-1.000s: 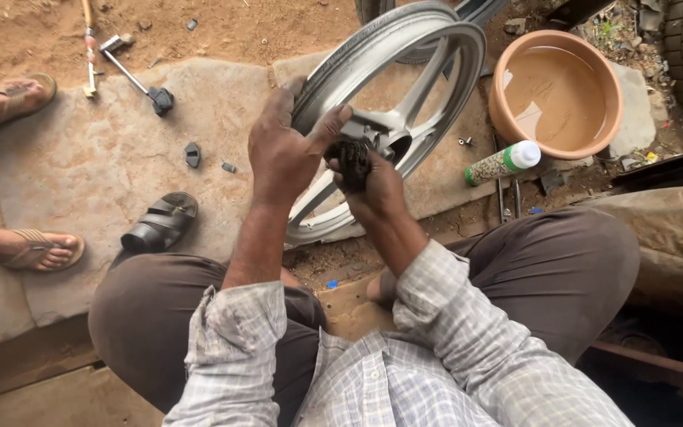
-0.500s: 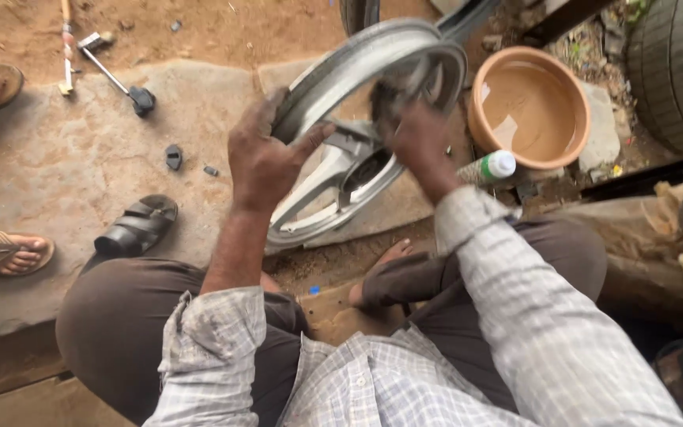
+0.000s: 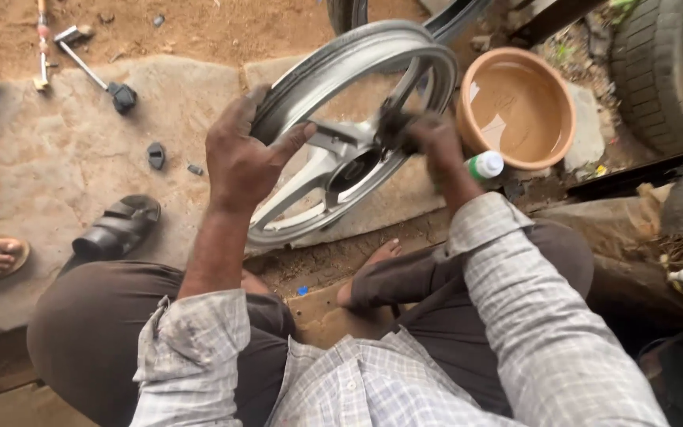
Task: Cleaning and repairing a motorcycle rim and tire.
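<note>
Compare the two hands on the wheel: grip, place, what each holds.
The left hand wraps bare over the wheel rim, thumb on a spoke; the right hand sits inside the rim on a spoke. The left hand holds only the rim; the right hand presses a dark wad, kind unclear, to the spoke. The left hand is sharp, the right hand blurred. Both touch the wheel.

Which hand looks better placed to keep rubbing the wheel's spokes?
Right, probably. The right hand presses a dark wad against a spoke of the alloy wheel, while the left hand grips the rim, steadying it.
</note>
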